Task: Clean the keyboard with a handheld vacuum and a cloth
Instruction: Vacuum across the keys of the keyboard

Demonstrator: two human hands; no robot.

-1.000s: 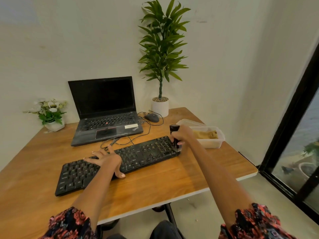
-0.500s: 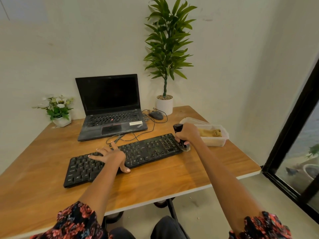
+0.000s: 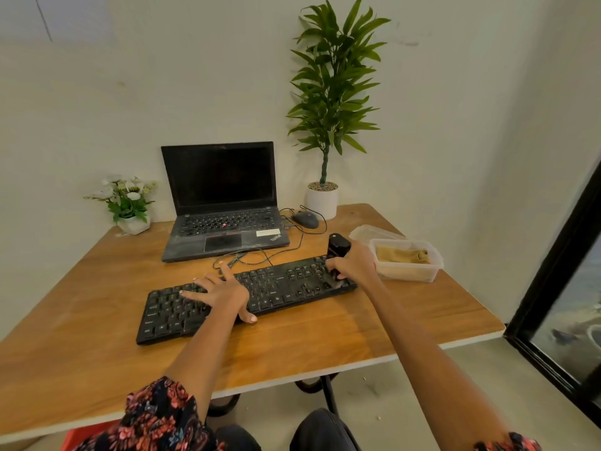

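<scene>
A black keyboard (image 3: 276, 289) lies slanted on the wooden desk (image 3: 374, 327). My left hand (image 3: 221, 292) rests flat on its left-middle keys, fingers spread and thumb at the front edge. My right hand (image 3: 354, 263) grips a small black handheld vacuum (image 3: 337, 247), upright, with its nozzle down on the keys at the keyboard's right end. A tan cloth (image 3: 403, 255) lies folded in a clear plastic container (image 3: 406, 275) just right of that hand.
An open black laptop (image 3: 224, 203) stands behind the keyboard, with cables and a grey mouse (image 3: 305, 219) to its right. A tall potted plant (image 3: 325, 196) and a small flower pot (image 3: 130, 203) stand by the wall. A container lid (image 3: 367, 231) lies behind the container.
The vacuum's nozzle has shifted slightly along the keyboard's right end. My left hand stays on the keys. The camera view has tilted, so everything sits further right in frame.
</scene>
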